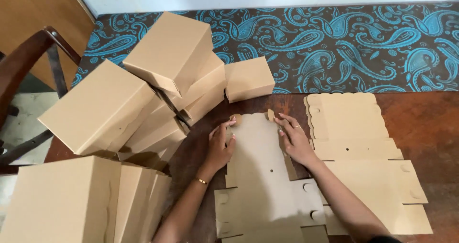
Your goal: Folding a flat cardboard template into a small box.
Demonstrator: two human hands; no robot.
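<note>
Brown cardboard everywhere. Nearest the camera, at the bottom left, stood a row of assembled cardboard boxes (pixel 71 200) on edge, packed side by side. Just right of them, lay a flat unfolded box blank (pixel 267 176) on the dark wooden table (pixel 430 114), tabs and slots spread at its near end. Pressed onto the blank's far part from both sides: left hand (pixel 221 145) on the left edge, fingers loosely curled, fingertips pinching up the left side flap by the small round tab (pixel 235 119); gold bangle (pixel 201 181) worn on that wrist. Right hand (pixel 295 140) on the right edge, fingers spread and bent, gripping the right side flap near the other round tab (pixel 270 114), ring visible on one finger. Neither hand clenched into a fist, both grasping cardboard.

Just beside the right forearm, to the right, rested a stack of further flat blanks (pixel 363 162) with a scalloped far edge, touching or slightly under the worked blank. To the left and farther off, tumbled a pile of finished boxes (pixel 143 95), leaning on one another at angles. Beyond the hands, sat one small closed box (pixel 249 79) upright, partly on a blue paisley cloth (pixel 358 37) running along the table's far side. Farthest left, glimpsed a dark wooden chair arm (pixel 28 52).
</note>
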